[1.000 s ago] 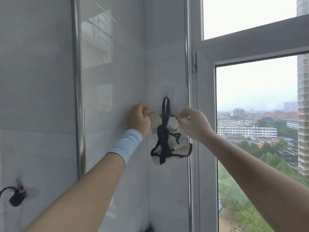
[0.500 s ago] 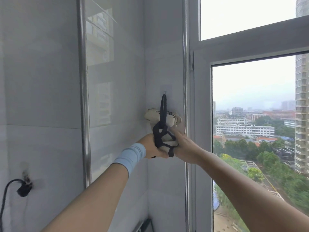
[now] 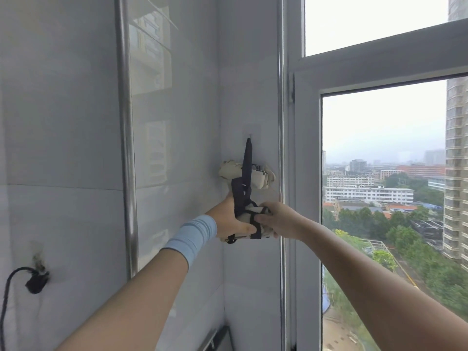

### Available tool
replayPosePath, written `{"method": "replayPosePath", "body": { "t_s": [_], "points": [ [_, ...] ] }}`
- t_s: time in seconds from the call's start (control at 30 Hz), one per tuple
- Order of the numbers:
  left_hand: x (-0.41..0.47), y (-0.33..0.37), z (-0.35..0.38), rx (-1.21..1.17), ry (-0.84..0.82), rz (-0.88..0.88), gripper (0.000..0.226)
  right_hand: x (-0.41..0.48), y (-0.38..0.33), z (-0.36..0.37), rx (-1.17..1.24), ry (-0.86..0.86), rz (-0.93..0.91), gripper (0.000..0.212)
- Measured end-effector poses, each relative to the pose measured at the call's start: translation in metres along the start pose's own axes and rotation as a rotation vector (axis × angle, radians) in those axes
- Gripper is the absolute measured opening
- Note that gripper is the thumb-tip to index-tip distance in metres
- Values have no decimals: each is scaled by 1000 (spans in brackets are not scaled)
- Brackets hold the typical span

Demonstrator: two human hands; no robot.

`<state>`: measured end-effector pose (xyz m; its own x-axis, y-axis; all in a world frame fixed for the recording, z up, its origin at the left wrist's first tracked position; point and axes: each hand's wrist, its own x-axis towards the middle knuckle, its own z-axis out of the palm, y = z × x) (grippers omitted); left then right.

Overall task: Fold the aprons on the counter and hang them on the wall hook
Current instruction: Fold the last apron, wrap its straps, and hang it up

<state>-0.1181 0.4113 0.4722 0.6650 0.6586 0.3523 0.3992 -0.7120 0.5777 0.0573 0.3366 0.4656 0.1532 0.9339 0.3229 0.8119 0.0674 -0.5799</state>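
Folded cream apron (image 3: 258, 176), bound w/ dark strap (image 3: 247, 158), hangs from wall hook (image 3: 249, 137) on tiled wall (image 3: 248, 72), just L of window frame (image 3: 306, 173). Strap loop runs up to hook; bundle lies against tile. Left hand (image 3: 229, 219), blue wristband (image 3: 193, 235) on wrist, grips bundle lower end from L, thumb across bottom edge. Right hand (image 3: 281, 219) grips same end from R, thumb on front, fingers curled behind. Steel pipe (image 3: 125, 148) runs vert. on L wall; black cable (image 3: 35, 281) exits wall lower L.

Folded cream apron (image 3: 257, 177) hung on wall hook (image 3: 249, 136)
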Motion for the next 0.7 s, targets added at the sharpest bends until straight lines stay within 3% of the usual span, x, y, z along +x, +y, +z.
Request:
{"method": "replayPosePath", "body": {
  "t_s": [0.2, 0.33, 0.47, 0.57, 0.63, 0.7],
  "points": [
    [-7, -18, 12, -95, -27, -85, 60, 4, 10, 11, 129, 30, 95, 26],
    [-7, -23, 13, -116, -116, -158, 52, 0, 4, 18, 284, 102, -4, 25],
    [-7, -29, 29, 67, -108, -157, 59, -2, 13, 34, 300, 171, 13, 22],
    [-10, -29, 39, -82, -105, -178, 54, -1, 9, 28, 223, 163, 10, 21],
    [-12, -25, 36, -215, 0, -153, 41, 1, 4, 19, 207, 164, 4, 25],
    [-11, -25, 30, -145, 192, -95, 31, 3, 2, 16, 240, 175, -24, 37]
  ]
}}
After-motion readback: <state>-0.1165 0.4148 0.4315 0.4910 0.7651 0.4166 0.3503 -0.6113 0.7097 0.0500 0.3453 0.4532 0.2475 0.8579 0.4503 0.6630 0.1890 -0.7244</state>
